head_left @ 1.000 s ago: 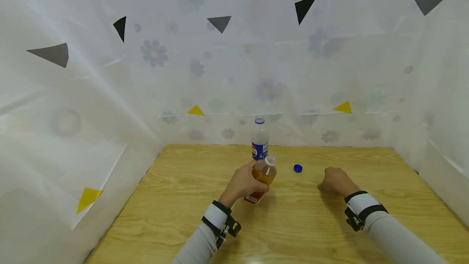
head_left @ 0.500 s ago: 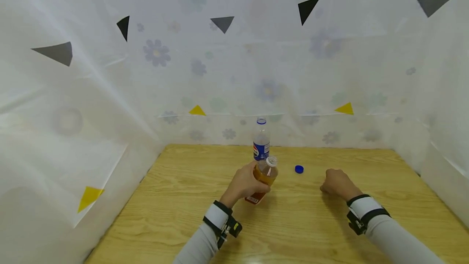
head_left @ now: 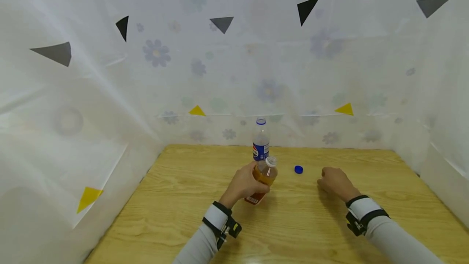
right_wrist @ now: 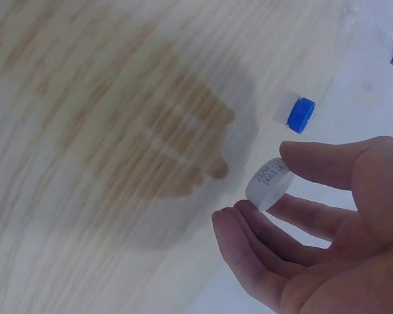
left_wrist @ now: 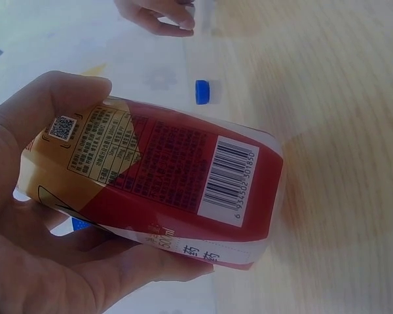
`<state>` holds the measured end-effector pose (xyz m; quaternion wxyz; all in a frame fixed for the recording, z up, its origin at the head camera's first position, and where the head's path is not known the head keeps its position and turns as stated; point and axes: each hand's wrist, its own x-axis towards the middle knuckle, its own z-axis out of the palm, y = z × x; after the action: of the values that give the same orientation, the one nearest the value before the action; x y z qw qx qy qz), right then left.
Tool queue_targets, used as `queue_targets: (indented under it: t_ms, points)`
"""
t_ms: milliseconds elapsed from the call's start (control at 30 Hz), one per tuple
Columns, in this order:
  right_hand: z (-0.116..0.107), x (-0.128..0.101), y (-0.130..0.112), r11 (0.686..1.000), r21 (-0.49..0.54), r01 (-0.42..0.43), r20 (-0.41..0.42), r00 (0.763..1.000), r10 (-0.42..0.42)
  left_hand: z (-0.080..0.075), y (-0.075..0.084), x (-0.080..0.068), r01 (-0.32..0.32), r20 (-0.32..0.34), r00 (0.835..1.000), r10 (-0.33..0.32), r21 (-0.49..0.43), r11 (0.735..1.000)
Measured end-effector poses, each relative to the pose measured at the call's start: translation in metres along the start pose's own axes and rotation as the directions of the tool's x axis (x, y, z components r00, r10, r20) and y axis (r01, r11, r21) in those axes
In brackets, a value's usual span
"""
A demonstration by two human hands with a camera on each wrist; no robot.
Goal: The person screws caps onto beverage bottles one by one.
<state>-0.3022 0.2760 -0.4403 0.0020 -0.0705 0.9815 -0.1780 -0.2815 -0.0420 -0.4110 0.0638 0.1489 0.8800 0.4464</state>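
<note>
My left hand [head_left: 242, 183] grips a tilted bottle of amber drink [head_left: 264, 174] with a red label [left_wrist: 183, 183], its base lifted off the wooden table [head_left: 293, 231]. The fingers and thumb of the left hand [left_wrist: 33, 255] are wrapped round its lower part. My right hand [head_left: 335, 182] rests low over the table to the right. In the right wrist view its fingertips [right_wrist: 249, 226] pinch a small white cap [right_wrist: 268, 183]. A loose blue cap [head_left: 298, 169] [right_wrist: 301, 114] [left_wrist: 202, 91] lies on the table between the two hands.
A clear bottle with a blue label [head_left: 260, 141] stands upright behind the held bottle, near the table's far edge. White flowered sheeting [head_left: 110, 93] with paper triangles walls the table in at the back and on both sides.
My right hand has shifted slightly to the left, toward the blue cap. The left hand and its bottle have stayed in place.
</note>
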Motion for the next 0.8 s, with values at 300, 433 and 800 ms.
queue_targets:
  t_ms: [300, 433, 800]
  points:
    - [-0.003, 0.000, -0.011, 1.000, -0.014, 0.021, -0.064, 0.998, -0.021, 0.002, 0.000, 0.000, -0.019, -0.002, 1.000, 0.019, -0.001, 1.000]
    - [-0.004, -0.002, -0.019, 0.999, -0.013, 0.040, -0.086, 0.995, -0.041, 0.002, -0.001, -0.001, -0.023, -0.003, 1.000, 0.023, -0.004, 1.000]
    - [-0.008, -0.006, -0.030, 0.999, -0.019, 0.033, -0.058, 0.998, -0.034, 0.003, 0.000, -0.002, -0.027, -0.002, 1.000, 0.027, 0.005, 1.000]
